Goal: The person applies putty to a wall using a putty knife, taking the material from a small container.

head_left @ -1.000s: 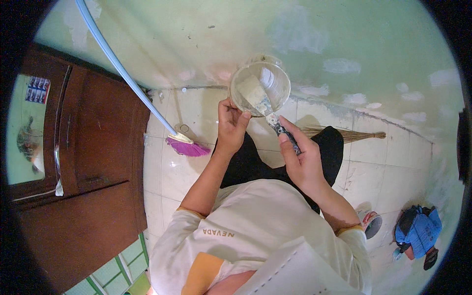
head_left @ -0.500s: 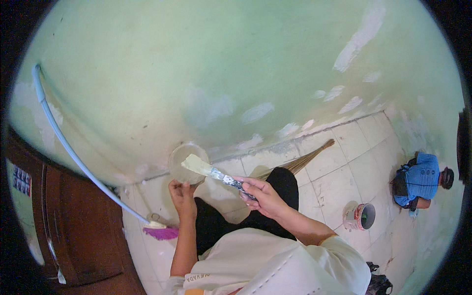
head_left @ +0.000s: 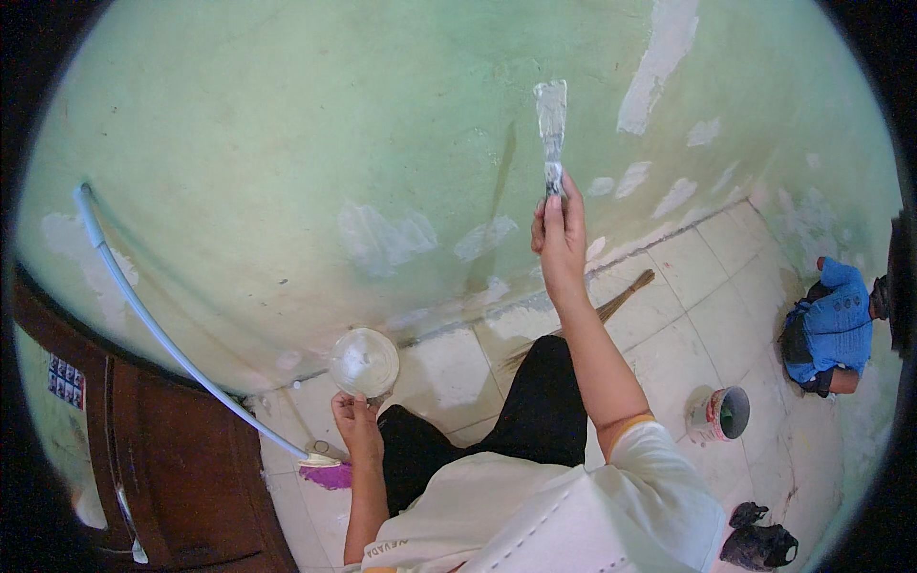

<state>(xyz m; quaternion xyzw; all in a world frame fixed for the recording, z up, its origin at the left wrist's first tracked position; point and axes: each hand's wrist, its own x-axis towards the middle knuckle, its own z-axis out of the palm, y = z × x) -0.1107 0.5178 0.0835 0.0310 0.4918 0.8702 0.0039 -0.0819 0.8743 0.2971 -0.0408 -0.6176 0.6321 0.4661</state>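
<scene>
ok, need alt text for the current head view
A right hand holds up a white-coated putty knife before a patched green wall; the left hand holds a tub by its rim. A bucket stands on the tiled floor.

wide head-worn fisheye, looking down and forward; shirt (head_left: 449, 501) close beneath, green wall (head_left: 315, 143) and tiled floor (head_left: 669, 344) farther off.

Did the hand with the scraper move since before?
Yes, up and slightly right in the view, judged against the stick broom. The right hand was below the broom before; now it's above it.
</scene>
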